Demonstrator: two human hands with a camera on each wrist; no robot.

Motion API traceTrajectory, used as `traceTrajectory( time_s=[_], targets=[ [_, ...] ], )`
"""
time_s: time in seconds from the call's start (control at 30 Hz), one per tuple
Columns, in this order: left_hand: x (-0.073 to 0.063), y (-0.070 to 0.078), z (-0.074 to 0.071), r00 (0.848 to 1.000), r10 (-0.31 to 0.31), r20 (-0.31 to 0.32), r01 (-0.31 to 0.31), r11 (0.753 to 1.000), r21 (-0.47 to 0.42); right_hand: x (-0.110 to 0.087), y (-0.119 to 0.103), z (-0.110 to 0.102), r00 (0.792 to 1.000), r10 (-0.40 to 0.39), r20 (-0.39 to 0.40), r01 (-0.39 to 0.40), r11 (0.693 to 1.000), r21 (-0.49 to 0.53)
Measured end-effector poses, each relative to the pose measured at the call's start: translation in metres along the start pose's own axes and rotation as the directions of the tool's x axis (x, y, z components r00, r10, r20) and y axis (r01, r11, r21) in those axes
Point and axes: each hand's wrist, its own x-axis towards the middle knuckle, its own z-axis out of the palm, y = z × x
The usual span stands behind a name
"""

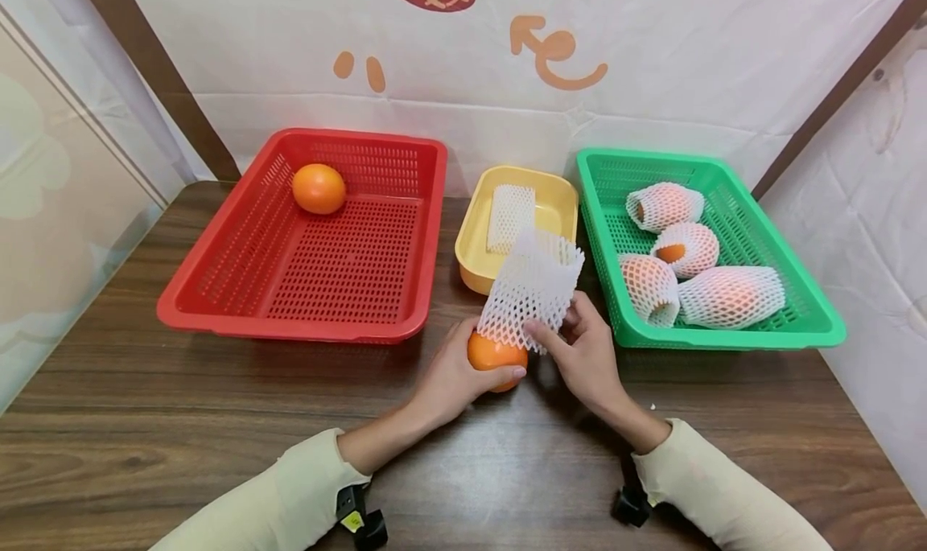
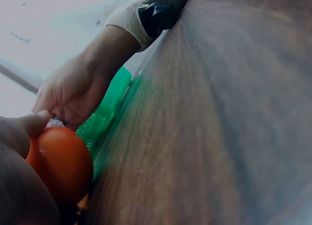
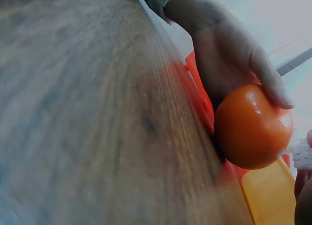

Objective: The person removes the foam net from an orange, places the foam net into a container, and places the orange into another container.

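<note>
My left hand [image 1: 451, 380] grips a smooth, shiny orange [image 1: 494, 353] low over the table, with the thumb across its near side. A white foam net sleeve [image 1: 530, 281] stands up from the far side of the fruit, its lower edge over the top of it. My right hand [image 1: 590, 359] pinches that lower edge between thumb and fingers. Most of the bare orange [image 3: 253, 127] shows in the right wrist view, while the sleeve is only a small patch at the edge. In the left wrist view the orange [image 2: 63, 161] partly hides the sleeve.
A red basket [image 1: 304, 330] at the left holds one bare orange [image 1: 319, 189]. Behind the hands, a yellow bin [image 1: 474, 273] contains a flat foam net [image 1: 510, 213]. The green basket [image 1: 724, 339] at the right holds several net-wrapped fruits [image 1: 731, 296]. A cloth wall closes off the back.
</note>
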Motion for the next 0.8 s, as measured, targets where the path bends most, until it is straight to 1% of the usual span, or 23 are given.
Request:
traceTrajectory(
  time_s=[0.13,0.3,0.4,0.6,0.7,0.8],
  targets=[
    [-0.002,0.003,-0.003,1.0,-0.006,0.003,0.006,0.998,0.057,0.002,0.006,-0.003,1.0,0.006,-0.025,-0.004,0.999,0.046],
    [-0.005,0.007,-0.008,1.0,0.002,0.013,-0.003,0.994,0.108,0.006,0.019,-0.01,0.999,-0.018,-0.045,0.02,0.998,0.055],
    [-0.006,0.008,-0.01,1.0,0.013,0.018,-0.015,0.99,0.139,0.007,0.019,-0.012,0.999,-0.02,-0.045,0.023,0.997,0.071],
    [-0.011,0.01,-0.013,0.998,-0.002,0.059,-0.007,0.989,0.151,0.007,0.013,-0.017,0.999,-0.008,-0.048,0.014,0.992,0.123],
    [-0.013,0.013,-0.016,0.998,0.033,0.061,-0.041,0.99,0.136,0.008,0.007,-0.02,0.999,-0.008,-0.047,0.015,0.989,0.15],
    [-0.017,0.019,-0.021,0.995,0.08,0.063,-0.087,0.989,0.12,0.011,-0.002,-0.025,1.0,0.007,-0.019,-0.004,0.989,0.148]
  ],
)
